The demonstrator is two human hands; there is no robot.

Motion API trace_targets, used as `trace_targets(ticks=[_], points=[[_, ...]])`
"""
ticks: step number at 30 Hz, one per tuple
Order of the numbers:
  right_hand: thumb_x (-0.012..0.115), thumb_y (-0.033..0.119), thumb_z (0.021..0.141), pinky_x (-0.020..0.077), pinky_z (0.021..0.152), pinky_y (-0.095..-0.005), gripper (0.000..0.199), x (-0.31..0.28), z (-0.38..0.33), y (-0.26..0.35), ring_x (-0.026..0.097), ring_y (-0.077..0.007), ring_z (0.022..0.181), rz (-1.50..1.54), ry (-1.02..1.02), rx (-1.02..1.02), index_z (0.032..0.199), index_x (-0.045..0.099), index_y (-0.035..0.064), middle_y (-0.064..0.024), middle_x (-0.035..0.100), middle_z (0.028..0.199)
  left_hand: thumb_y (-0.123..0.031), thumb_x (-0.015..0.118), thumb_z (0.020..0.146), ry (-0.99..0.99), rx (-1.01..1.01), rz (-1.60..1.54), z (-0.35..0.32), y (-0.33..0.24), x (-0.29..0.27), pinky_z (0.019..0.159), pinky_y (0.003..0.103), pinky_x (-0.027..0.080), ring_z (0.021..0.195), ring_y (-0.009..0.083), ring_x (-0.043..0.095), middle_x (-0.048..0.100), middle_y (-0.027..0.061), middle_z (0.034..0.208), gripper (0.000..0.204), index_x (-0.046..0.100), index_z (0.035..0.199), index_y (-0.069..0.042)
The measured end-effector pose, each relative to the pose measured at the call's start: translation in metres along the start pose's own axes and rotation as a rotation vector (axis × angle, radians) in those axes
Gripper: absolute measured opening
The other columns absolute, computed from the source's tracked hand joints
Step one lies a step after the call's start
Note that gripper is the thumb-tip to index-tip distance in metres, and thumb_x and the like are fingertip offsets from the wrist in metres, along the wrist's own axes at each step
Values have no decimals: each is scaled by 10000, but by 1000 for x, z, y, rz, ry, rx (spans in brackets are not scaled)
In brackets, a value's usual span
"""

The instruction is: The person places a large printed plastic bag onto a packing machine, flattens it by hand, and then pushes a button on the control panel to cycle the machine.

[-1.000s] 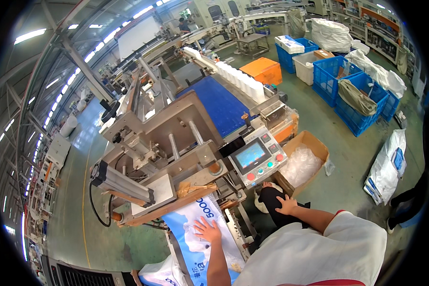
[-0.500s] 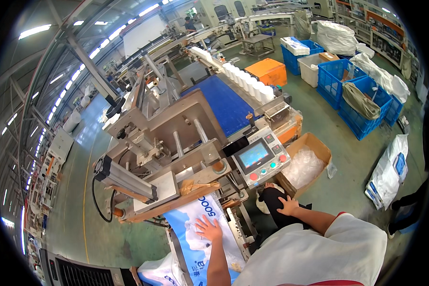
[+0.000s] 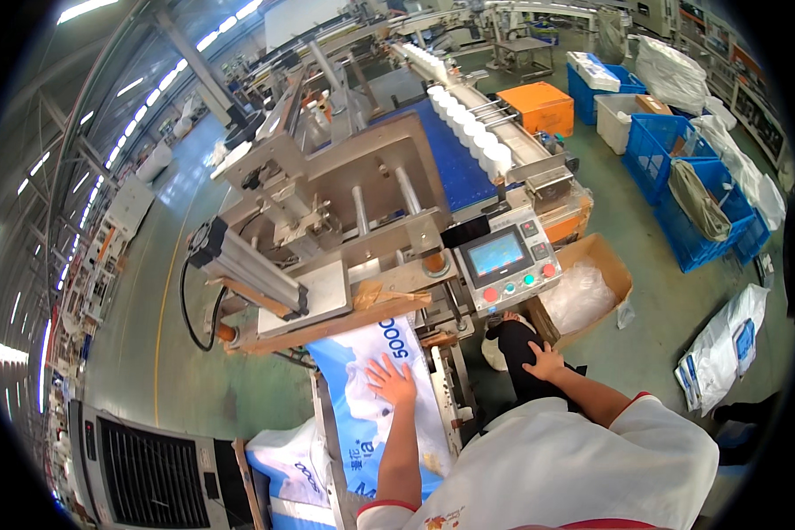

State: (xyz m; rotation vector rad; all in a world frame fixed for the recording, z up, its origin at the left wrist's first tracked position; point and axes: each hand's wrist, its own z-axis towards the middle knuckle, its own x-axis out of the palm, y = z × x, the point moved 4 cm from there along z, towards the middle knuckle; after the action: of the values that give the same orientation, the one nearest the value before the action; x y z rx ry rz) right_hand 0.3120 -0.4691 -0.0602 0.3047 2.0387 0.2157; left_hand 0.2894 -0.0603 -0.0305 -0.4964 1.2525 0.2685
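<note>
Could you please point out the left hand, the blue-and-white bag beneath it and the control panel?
Left hand (image 3: 393,382), head view: back of the hand.
Blue-and-white bag (image 3: 362,413), head view: printed face, left of the forearm.
Control panel (image 3: 501,256), head view: lit screen.

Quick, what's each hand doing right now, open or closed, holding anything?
Left hand: open, spread on the blue-and-white printed bag, not gripping it.
Right hand: open, resting on the black-clothed leg.

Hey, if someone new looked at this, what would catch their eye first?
Likely the blue-and-white bag at bottom centre, with the left hand spread on it. Next, the control panel right of centre, with its lit screen and coloured buttons. Beyond it, a row of white cylinders stands out along the blue belt.
</note>
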Motion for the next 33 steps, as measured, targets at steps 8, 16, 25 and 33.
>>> trace_targets(ticks=[8, 16, 25, 33], points=[[596, 578, 748, 401, 961, -517, 823, 5, 5, -2, 426, -455, 1220, -7, 1, -16, 1449, 251, 318, -234, 288, 1457, -421, 432, 928, -341, 144, -76, 8, 6, -1, 1061, 647, 51, 1386, 498, -10, 2, 277, 1519, 749, 67, 1487, -80], [681, 513, 716, 290, 989, -563, 792, 8, 8, 65, 242, -413, 1311, -189, -119, -220, 1314, 412, 69, -228, 292, 1403, -391, 436, 926, -631, 227, -256, -17, 9, -50, 1050, 674, 57, 1349, 527, 115, 110, 260, 1505, 677, 136, 1478, -139], [601, 396, 833, 163, 1103, -523, 683, -51, -83, 336, 182, -420, 1375, 193, -435, -1067, 1360, 392, 14, -262, 258, 1453, -316, 585, 855, -27, 241, -195, -11, 47, -135, 1078, 628, 30, 1386, 398, 177, 330, 123, 1470, 476, 519, 1308, -186], [528, 530, 835, 58, 1077, -629, 714, -14, -80, 362, 102, -439, 1391, 27, -440, -973, 1399, 397, 111, -242, 220, 1485, -588, 493, 850, 101, 71, 46, 32, 70, -138, 1005, 718, -23, 1402, 442, 58, 141, 180, 1535, 686, 350, 1433, -257]])
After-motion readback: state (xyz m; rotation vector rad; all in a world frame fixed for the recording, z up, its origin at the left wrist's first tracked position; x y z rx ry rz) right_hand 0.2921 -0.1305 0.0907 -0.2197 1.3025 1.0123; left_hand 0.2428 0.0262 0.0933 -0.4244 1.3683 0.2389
